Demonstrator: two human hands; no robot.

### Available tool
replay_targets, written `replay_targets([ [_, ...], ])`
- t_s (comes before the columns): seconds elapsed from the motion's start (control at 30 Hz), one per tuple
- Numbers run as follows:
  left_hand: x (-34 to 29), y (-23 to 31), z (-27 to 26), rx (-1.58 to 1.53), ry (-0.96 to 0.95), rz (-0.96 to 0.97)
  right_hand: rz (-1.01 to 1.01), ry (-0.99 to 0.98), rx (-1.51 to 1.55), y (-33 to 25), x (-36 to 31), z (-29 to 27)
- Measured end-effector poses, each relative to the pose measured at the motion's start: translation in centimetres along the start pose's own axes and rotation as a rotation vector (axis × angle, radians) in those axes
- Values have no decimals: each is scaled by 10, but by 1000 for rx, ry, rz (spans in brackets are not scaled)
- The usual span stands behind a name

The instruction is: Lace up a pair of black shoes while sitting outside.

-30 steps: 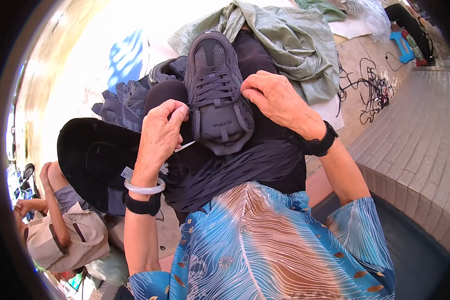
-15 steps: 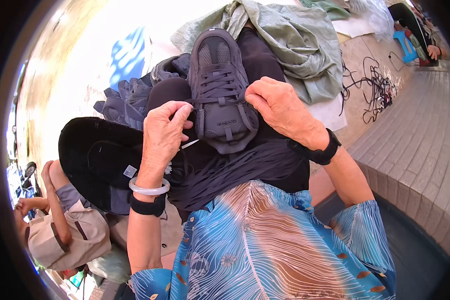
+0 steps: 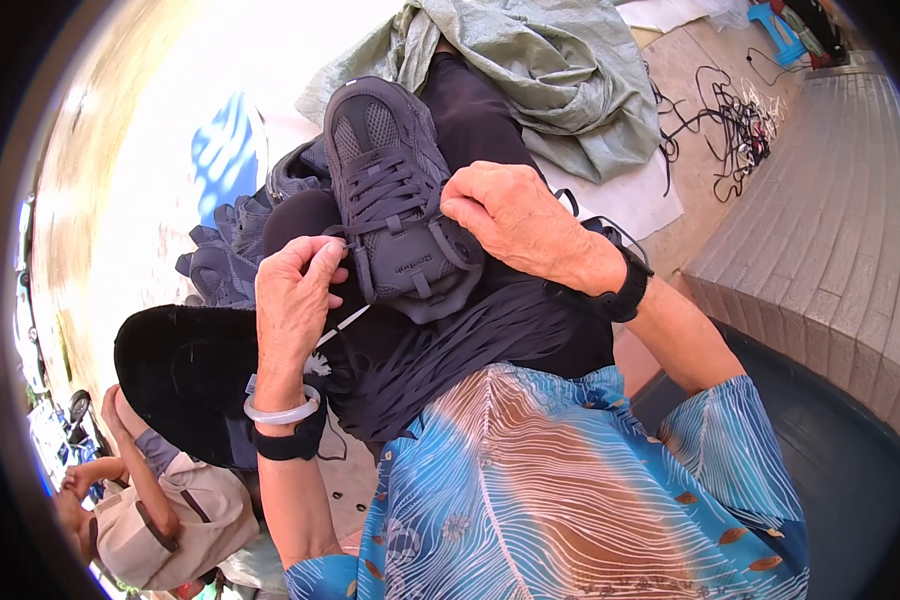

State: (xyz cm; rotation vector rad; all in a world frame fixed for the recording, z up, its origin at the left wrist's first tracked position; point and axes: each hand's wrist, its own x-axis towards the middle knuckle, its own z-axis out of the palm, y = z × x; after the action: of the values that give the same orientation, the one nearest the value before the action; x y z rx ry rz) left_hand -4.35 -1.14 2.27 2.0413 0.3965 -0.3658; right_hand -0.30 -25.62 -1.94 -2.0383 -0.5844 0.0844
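A dark grey sneaker (image 3: 410, 252) rests on my lap, toe pointing away and tilted a little left. Its crossed laces (image 3: 385, 190) run up the front to the tongue. Beside the left of the collar, my left hand (image 3: 298, 290) pinches a shoelace between thumb and fingertips. My right hand (image 3: 515, 220) is closed in a pinch at the right eyelets, on a shoelace mostly hidden by the fingers. A thin, pale pointed tool (image 3: 348, 322) sticks out below my left hand; how it is held is hidden. A bundle of loose dark laces (image 3: 450, 350) lies across my lap.
More grey sneakers (image 3: 225, 250) are piled to the left, near a black brimmed hat (image 3: 175, 370). Green-grey sheeting (image 3: 570, 85) lies ahead. Tangled cords (image 3: 735, 140) lie by a paved ledge (image 3: 820, 230) at right. Another person in beige (image 3: 170, 530) sits lower left.
The sneaker and both hands have shifted left and slightly down in view, and the shoe leans more to the left. Both hands keep their pinches. More of the pale tool shows.
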Motion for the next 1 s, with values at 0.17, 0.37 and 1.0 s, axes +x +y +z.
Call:
replay_targets([
  [0.17,-2,3,2,181,14,57,-80,-8,-165,4,-4,1],
  [0.37,1,-1,5,-85,6,5,-67,11,-186,1,-1,3],
  [1.0,-4,-7,8,-33,37,-14,75,-57,-107,-4,8,-4],
])
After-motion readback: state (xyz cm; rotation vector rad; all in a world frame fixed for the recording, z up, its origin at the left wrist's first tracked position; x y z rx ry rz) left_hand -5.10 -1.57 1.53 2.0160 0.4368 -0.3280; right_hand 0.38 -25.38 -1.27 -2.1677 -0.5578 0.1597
